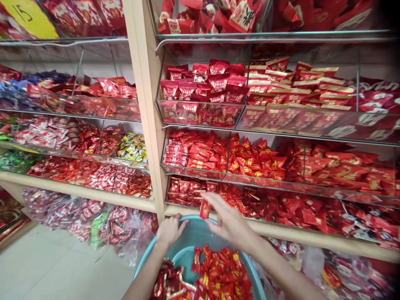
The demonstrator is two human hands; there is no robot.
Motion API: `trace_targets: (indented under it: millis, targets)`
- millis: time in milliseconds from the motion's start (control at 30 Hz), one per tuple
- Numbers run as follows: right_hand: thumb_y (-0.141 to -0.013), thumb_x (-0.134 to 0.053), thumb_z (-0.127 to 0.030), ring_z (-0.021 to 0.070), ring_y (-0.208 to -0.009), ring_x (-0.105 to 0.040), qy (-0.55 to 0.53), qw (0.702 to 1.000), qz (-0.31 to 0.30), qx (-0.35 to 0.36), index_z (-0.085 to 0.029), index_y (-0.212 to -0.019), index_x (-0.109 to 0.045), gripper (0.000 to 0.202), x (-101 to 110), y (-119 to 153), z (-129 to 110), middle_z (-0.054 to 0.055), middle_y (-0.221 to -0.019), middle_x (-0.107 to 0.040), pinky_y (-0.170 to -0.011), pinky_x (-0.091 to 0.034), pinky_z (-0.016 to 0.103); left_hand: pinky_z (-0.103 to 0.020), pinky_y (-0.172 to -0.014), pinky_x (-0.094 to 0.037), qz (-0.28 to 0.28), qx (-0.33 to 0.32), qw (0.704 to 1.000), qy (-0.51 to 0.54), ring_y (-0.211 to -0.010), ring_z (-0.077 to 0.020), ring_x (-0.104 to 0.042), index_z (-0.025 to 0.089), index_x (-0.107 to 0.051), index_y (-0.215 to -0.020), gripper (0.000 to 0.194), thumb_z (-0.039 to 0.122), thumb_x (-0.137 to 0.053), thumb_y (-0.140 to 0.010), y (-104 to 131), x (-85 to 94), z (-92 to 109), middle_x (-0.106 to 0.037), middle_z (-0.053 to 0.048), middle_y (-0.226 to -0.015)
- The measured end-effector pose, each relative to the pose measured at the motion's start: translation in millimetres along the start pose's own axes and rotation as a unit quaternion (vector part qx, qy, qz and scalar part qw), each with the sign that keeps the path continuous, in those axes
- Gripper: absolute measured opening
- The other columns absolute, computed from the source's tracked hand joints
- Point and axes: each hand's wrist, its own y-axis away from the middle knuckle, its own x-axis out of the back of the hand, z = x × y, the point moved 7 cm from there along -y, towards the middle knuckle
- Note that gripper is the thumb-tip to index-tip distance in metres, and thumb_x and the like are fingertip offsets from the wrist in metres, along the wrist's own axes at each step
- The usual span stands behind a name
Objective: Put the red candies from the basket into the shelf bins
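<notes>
A blue plastic basin (144, 262) stands below me against the shelf front, with red-wrapped candies (223, 271) heaped on its right and darker red packets (167, 283) on its left. My left hand (170, 230) is closed on the far left part of its rim, thumb on the inner side. Above the far rim, my right hand (226, 218) pinches one small red candy packet (205, 209) between thumb and fingers. Just behind that hand, the lowest shelf compartment holds similar red packets (184, 188).
Glass-fronted shelves of wrapped candies rise ahead, split by a wooden post (142, 100). A yellow price sign (26, 16) hangs at upper left. Clear plastic bags of candies (90, 216) lie under the left shelf on the tiled floor (62, 266). More bags (346, 271) lie at lower right.
</notes>
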Motion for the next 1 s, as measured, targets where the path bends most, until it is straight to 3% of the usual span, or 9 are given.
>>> trace_targets:
  millis: [133,233,400,567,667,833,1000]
  targets:
    - [-0.077,-0.051,-0.021,0.0175,-0.095,-0.059,-0.026,0.996,-0.09,0.0,-0.03,-0.136,-0.029,0.063,-95.2,16.3,32.2,0.003,-0.137,-0.039,-0.086,-0.046,0.029,-0.034,-0.072,-0.046,0.009,-0.006,1.0,-0.009,-0.086,-0.0253,-0.064,0.02,-0.049,-0.114,0.063,0.06,-0.01,-0.086,0.7,-0.1,0.2,-0.067,-0.011,-0.093]
    - [-0.072,-0.054,-0.019,0.0213,-0.1,-0.058,-0.013,0.988,-0.153,-0.028,-0.028,-0.135,-0.03,0.068,-154.9,21.1,57.8,0.005,-0.133,-0.044,-0.085,-0.046,0.031,-0.034,-0.072,-0.046,0.011,-0.008,1.0,-0.011,-0.087,-0.0249,-0.064,0.019,-0.05,-0.114,0.062,0.059,-0.011,-0.086,1.0,-0.2,0.0,-0.068,-0.011,-0.091]
    - [-0.062,-0.059,-0.016,0.0269,-0.101,-0.058,0.035,0.968,-0.235,-0.077,-0.024,-0.133,-0.033,0.076,-215.5,23.1,82.0,0.011,-0.126,-0.05,-0.083,-0.046,0.034,-0.033,-0.072,-0.047,0.011,-0.002,1.0,-0.009,-0.087,-0.0249,-0.064,0.02,-0.051,-0.112,0.063,0.062,-0.013,-0.085,0.2,0.0,-1.5,-0.068,-0.011,-0.092]
    - [-0.055,-0.066,-0.017,0.0307,-0.104,-0.057,0.045,0.956,-0.268,-0.107,-0.024,-0.133,-0.033,0.086,-238.2,29.3,89.1,0.013,-0.124,-0.052,-0.083,-0.046,0.038,-0.033,-0.074,-0.046,0.008,0.003,1.0,-0.007,-0.087,-0.0241,-0.064,0.021,-0.051,-0.115,0.062,0.061,-0.015,-0.085,-0.2,0.5,-1.4,-0.067,-0.011,-0.096]
    - [-0.054,-0.065,-0.014,0.0304,-0.102,-0.058,0.051,0.956,-0.269,-0.103,-0.023,-0.134,-0.032,0.086,-242.0,34.8,85.7,0.013,-0.123,-0.053,-0.083,-0.047,0.039,-0.033,-0.074,-0.046,0.004,0.006,1.0,-0.011,-0.088,-0.0246,-0.064,0.02,-0.05,-0.116,0.063,0.061,-0.015,-0.085,-0.2,0.2,-1.3,-0.067,-0.012,-0.095]
    - [-0.057,-0.066,-0.017,0.0321,-0.092,-0.062,0.118,0.947,-0.28,-0.107,-0.021,-0.123,-0.047,0.069,-244.5,43.6,78.4,0.014,-0.12,-0.053,-0.078,-0.05,0.044,-0.033,-0.073,-0.046,0.013,0.002,1.0,-0.014,-0.087,-0.0242,-0.064,0.02,-0.052,-0.113,0.06,0.058,-0.014,-0.086,-0.2,-0.3,-0.9,-0.068,-0.011,-0.093]
    - [-0.061,-0.063,-0.015,0.0289,-0.085,-0.065,0.181,0.94,-0.279,-0.079,-0.03,-0.129,-0.04,0.073,-247.3,46.2,72.4,0.014,-0.128,-0.047,-0.072,-0.052,0.042,-0.033,-0.073,-0.046,0.018,0.0,1.0,-0.012,-0.087,-0.0246,-0.064,0.019,-0.05,-0.117,0.061,0.058,-0.014,-0.086,0.1,-1.1,-1.4,-0.067,-0.012,-0.096]
